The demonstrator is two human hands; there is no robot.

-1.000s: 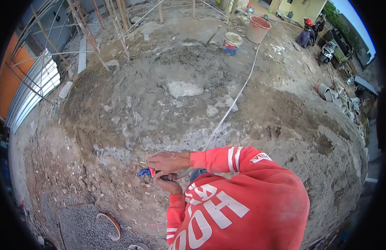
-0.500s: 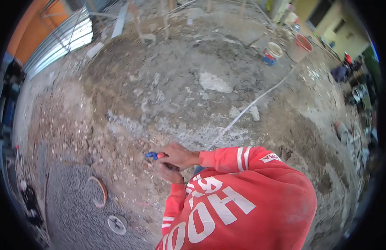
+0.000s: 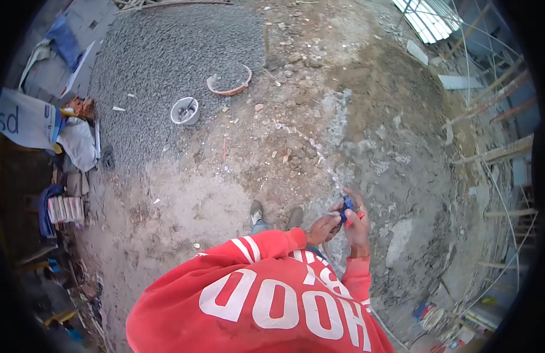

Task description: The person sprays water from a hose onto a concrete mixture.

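Observation:
A blue valve (image 3: 346, 207) with red parts, on the end of a hose, is between my two hands at the middle right. My left hand (image 3: 324, 229) is closed around its lower end. My right hand (image 3: 358, 226) grips it from the other side, fingers wrapped over the blue body. A stream of water (image 3: 316, 150) shoots from its tip toward the upper left, onto dirt and rubble. A pale hose (image 3: 385, 326) shows behind my right sleeve; its join to the valve is hidden.
A grey gravel pile (image 3: 160, 53) lies upper left, with a white bucket (image 3: 185, 111) holding something and a broken orange-rimmed basin (image 3: 230, 88) on it. Wet grey ground (image 3: 402, 176) spreads right. Wooden poles (image 3: 496, 150) stand at far right. Stacked tiles or bricks (image 3: 65, 209) are at left.
My view has swung left, bringing the gravel and white bucket in front. The valve stays in my hands, and a water stream is now visible leaving it.

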